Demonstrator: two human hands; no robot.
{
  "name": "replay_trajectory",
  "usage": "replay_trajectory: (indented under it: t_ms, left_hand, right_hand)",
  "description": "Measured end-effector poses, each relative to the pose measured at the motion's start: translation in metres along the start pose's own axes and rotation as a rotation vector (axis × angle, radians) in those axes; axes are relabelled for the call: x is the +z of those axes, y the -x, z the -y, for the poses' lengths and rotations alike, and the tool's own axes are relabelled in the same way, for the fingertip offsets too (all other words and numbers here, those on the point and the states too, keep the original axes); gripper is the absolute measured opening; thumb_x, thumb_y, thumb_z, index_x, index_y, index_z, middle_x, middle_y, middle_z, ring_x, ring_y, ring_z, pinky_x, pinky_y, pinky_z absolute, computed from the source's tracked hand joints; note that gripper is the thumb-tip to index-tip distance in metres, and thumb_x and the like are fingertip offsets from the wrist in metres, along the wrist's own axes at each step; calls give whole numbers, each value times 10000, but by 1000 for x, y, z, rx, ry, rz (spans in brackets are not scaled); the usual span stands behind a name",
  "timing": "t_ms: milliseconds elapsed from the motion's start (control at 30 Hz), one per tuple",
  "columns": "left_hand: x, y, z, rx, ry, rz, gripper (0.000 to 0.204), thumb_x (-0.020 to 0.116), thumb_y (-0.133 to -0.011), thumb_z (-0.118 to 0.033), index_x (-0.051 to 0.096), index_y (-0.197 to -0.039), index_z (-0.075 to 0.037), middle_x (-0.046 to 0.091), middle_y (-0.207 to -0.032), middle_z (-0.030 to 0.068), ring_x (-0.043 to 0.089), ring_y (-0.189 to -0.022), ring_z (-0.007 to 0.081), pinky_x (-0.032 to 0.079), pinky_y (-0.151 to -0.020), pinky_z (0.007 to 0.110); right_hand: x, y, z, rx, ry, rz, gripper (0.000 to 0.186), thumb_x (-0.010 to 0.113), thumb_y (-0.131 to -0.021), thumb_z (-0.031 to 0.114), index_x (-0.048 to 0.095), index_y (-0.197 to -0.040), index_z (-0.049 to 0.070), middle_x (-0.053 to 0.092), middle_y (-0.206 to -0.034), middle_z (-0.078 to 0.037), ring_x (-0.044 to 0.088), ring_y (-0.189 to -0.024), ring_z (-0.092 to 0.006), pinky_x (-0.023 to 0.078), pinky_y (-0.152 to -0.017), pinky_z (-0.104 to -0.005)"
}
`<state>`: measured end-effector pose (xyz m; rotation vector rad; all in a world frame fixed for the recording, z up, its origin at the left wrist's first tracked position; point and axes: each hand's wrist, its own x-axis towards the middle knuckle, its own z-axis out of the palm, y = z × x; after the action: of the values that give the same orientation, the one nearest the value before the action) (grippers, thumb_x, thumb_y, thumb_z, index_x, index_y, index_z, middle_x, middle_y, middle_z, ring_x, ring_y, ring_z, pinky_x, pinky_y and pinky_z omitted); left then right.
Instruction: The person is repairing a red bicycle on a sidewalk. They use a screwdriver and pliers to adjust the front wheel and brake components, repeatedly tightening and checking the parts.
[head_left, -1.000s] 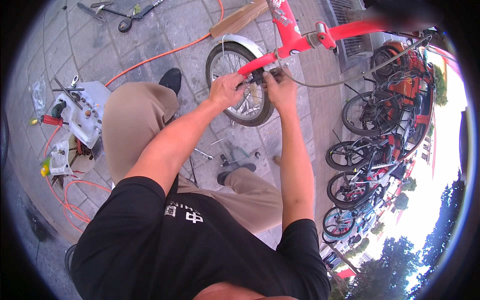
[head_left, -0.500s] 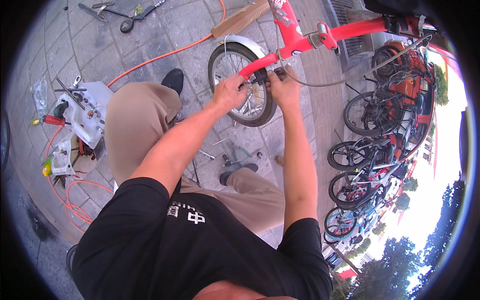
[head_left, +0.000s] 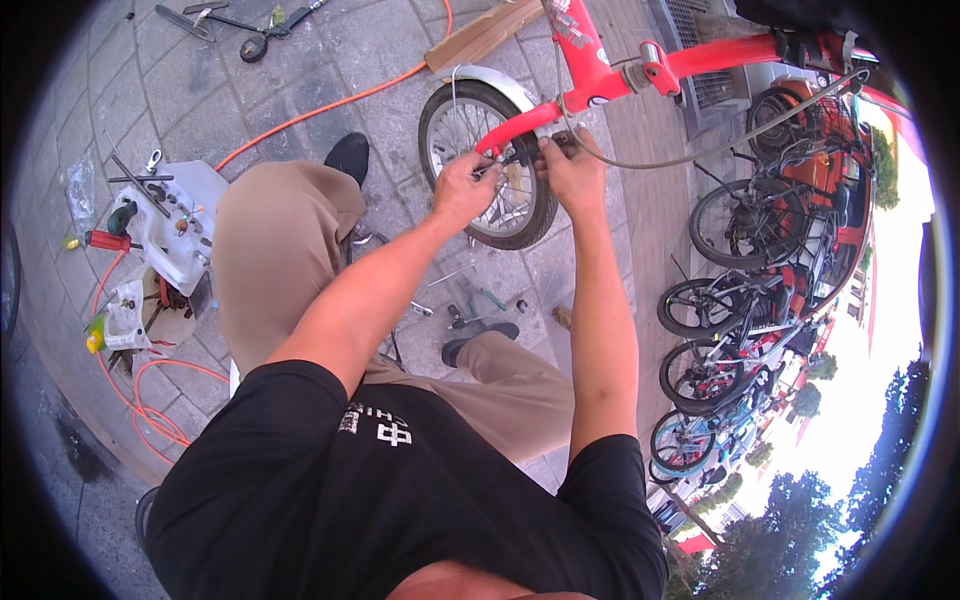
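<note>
A red bicycle frame (head_left: 700, 60) reaches in from the upper right, and its red fork (head_left: 515, 127) runs down over a small spoked wheel (head_left: 500, 240). Over the tyre curves a silver mudguard (head_left: 500, 82). At the lower end of the fork, my left hand (head_left: 465, 190) is closed in a pinch beside the hub, on something too small to make out. My right hand (head_left: 577, 175) has its fingers curled at the tyre's right side, by a dark part (head_left: 522, 152); what they grip is hidden. A grey cable (head_left: 650, 166) loops past the right hand.
To the left, a white plastic tray (head_left: 170, 215) carries tools and small parts, with a red-handled tool (head_left: 108, 241) beside it. An orange hose (head_left: 310, 118) crosses the paving. A wooden plank (head_left: 485, 35) lies beyond the wheel. Parked bicycles (head_left: 745, 222) line the right.
Both hands stay at the wheel. The right hand has shifted slightly, its fingers a little more raised and curled. The whole view has moved a little.
</note>
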<state>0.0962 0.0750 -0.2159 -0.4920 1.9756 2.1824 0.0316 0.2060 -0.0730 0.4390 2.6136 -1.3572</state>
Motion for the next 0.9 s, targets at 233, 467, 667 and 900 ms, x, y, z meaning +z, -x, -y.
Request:
replay_trajectory:
  t_ms: [233,467,667,900]
  left_hand:
    - [-3,-4,-17,229,-309,-14,240,777,-906,-210,758,-1030,-6,772,-890,189,759,-767,277,575,-718,386]
    - [-6,-5,-19,176,-315,31,243,782,-911,-220,758,-1019,-4,772,-880,170,767,-757,251,573,-706,381]
    - [7,-11,17,-8,-44,-32,239,778,-920,-221,781,-1021,-5,772,-819,162,770,-734,239,577,-711,376]
    - [-13,-11,-38,137,-460,47,227,765,-917,-226,799,-986,-12,770,-824,191,775,-751,266,579,-744,401]
  right_hand:
    - [0,0,-10,17,-40,1,202,732,-963,65,585,-1033,-55,730,-872,-152,731,-693,-174,601,-574,-303]
    - [0,5,-11,-19,52,18,235,737,-972,106,608,-1074,-61,740,-853,-143,729,-703,-158,583,-602,-294]
    - [10,14,-17,-211,218,-25,235,739,-971,119,628,-1070,-62,747,-839,-137,731,-708,-160,578,-642,-304]
    - [5,4,-20,-118,101,-25,239,729,-977,105,615,-1087,-75,754,-881,-145,739,-751,-163,607,-664,-304]
